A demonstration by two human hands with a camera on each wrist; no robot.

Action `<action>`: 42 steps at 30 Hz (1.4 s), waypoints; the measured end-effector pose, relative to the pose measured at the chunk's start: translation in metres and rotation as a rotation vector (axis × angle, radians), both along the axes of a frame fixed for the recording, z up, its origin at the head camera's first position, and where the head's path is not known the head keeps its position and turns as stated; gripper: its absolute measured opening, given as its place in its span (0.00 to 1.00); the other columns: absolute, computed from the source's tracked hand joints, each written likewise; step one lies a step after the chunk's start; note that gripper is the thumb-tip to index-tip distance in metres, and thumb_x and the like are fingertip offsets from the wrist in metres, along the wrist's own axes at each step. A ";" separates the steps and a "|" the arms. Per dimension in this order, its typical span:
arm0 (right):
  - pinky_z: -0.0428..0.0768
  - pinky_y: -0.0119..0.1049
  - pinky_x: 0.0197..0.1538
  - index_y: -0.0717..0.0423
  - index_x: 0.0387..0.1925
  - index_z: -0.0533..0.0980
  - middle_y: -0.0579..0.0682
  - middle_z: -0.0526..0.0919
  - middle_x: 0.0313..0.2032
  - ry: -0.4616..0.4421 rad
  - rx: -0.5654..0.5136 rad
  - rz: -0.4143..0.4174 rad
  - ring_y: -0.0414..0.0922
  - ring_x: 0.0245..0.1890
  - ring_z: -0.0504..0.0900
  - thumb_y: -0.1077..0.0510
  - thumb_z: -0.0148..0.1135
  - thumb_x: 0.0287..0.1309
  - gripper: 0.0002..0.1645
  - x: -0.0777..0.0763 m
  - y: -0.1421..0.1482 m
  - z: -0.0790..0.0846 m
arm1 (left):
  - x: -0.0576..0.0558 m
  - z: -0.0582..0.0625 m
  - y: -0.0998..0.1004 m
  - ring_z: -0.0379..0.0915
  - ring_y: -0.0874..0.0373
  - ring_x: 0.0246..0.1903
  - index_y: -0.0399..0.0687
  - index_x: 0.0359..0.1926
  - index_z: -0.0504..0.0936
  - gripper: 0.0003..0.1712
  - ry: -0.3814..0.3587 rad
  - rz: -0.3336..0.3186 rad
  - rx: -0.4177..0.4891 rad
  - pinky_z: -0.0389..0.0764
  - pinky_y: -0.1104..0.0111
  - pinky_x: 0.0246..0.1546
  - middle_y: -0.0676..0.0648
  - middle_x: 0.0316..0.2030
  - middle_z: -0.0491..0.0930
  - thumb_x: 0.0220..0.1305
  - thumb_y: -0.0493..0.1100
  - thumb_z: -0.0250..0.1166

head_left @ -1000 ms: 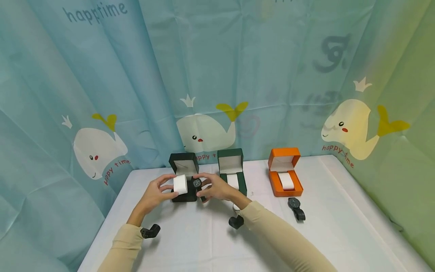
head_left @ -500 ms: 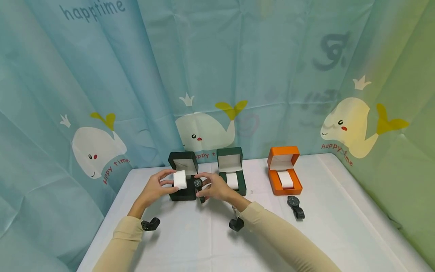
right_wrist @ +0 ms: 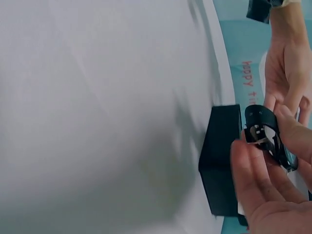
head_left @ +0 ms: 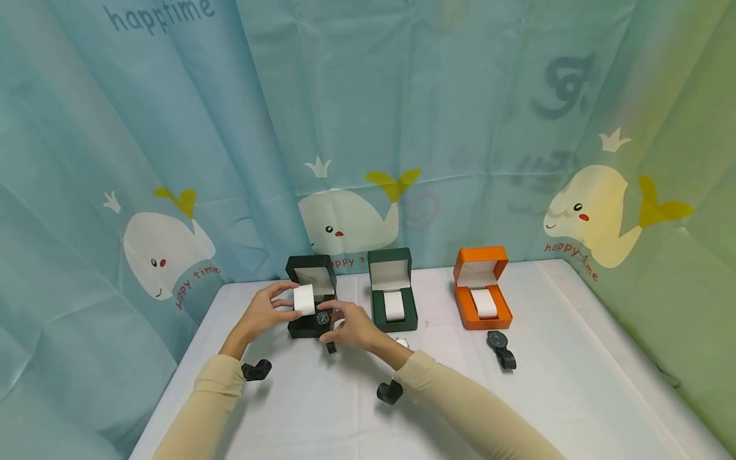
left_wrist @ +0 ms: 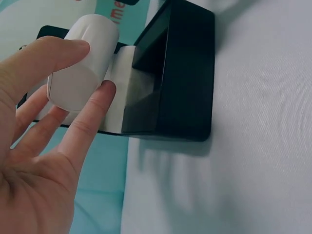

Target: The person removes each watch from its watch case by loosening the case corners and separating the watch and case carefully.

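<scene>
My left hand (head_left: 259, 322) pinches a white watch cushion (head_left: 304, 299) between thumb and fingers, raised above an open black watch box (head_left: 300, 331). In the left wrist view the thumb lies on the side of the cushion (left_wrist: 95, 46), and the box base (left_wrist: 187, 83) shows an unfilled hollow. My right hand (head_left: 356, 329) holds a black watch (head_left: 323, 317) by its strap, just right of the cushion. The right wrist view shows the strap (right_wrist: 261, 117) curved into a loop with its buckle visible; fingers hide part of the watch.
An open green watch box (head_left: 376, 313) and an open orange one (head_left: 468, 319) stand to the right, each with a white cushion inside. Another black watch (head_left: 498, 342) lies before the orange box. A pale watch (head_left: 402, 342) is partly hidden behind my right wrist. A curtain (head_left: 460, 128) hangs behind.
My right hand has moved left with the black watch, bringing it close beside the cushion and in front of the black box. My left hand has risen slightly, still holding the cushion.
</scene>
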State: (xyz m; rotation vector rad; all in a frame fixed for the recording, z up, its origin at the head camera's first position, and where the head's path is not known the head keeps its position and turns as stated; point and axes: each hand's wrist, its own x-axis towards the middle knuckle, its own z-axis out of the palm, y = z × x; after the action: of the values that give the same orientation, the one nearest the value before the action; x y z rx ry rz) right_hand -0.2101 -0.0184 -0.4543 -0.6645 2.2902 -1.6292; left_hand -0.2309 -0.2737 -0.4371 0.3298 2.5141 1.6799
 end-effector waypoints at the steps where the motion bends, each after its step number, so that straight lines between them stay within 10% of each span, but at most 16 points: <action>1: 0.84 0.39 0.34 0.49 0.64 0.78 0.55 0.83 0.44 -0.002 -0.002 -0.002 0.43 0.29 0.87 0.65 0.80 0.51 0.37 0.001 -0.002 0.000 | -0.001 0.000 0.000 0.78 0.36 0.56 0.36 0.70 0.70 0.39 -0.002 0.000 -0.006 0.84 0.64 0.46 0.32 0.71 0.65 0.58 0.31 0.75; 42: 0.77 0.28 0.27 0.58 0.61 0.79 0.50 0.86 0.35 0.039 0.001 -0.121 0.33 0.24 0.80 0.65 0.83 0.45 0.38 0.042 -0.057 -0.033 | -0.008 0.007 -0.005 0.76 0.32 0.57 0.33 0.70 0.69 0.38 0.002 -0.019 -0.062 0.84 0.56 0.48 0.30 0.71 0.64 0.60 0.31 0.74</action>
State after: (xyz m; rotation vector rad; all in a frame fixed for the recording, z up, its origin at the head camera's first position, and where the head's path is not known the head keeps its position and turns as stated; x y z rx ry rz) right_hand -0.1677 -0.0749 -0.4870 -0.5728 2.4013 -1.6813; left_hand -0.2388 -0.2786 -0.4304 0.3496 2.5496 1.5921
